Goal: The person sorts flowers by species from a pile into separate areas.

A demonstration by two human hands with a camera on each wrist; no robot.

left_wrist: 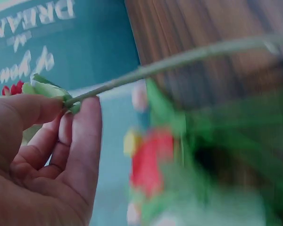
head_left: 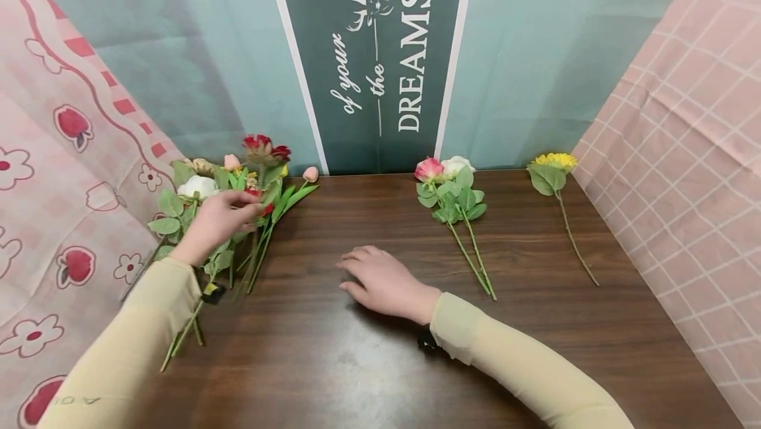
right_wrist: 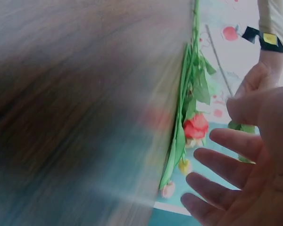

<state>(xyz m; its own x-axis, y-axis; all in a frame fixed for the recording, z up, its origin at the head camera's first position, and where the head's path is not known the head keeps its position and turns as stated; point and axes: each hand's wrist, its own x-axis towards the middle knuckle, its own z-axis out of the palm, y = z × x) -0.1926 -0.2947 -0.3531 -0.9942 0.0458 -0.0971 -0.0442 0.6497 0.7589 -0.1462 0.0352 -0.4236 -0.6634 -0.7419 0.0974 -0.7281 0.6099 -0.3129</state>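
My left hand (head_left: 217, 221) pinches the stem (left_wrist: 155, 68) of a dark red flower (head_left: 265, 150) between thumb and fingers, just under its leaves. The bloom stands above a pile of artificial flowers at the left, among them a white flower (head_left: 198, 187), a pink tulip (head_left: 310, 174) and a bright red flower (right_wrist: 195, 126). In the left wrist view the pile is blurred behind the stem. My right hand (head_left: 386, 283) is over the middle of the table, palm down, its fingers spread and holding nothing.
On the dark wooden table (head_left: 333, 363), a pink rose (head_left: 429, 170) and a white rose (head_left: 458, 166) lie together right of centre. A yellow sunflower (head_left: 553, 163) lies farther right. Cloth hangs behind, with pink patterned cloths (head_left: 684, 151) at both sides.
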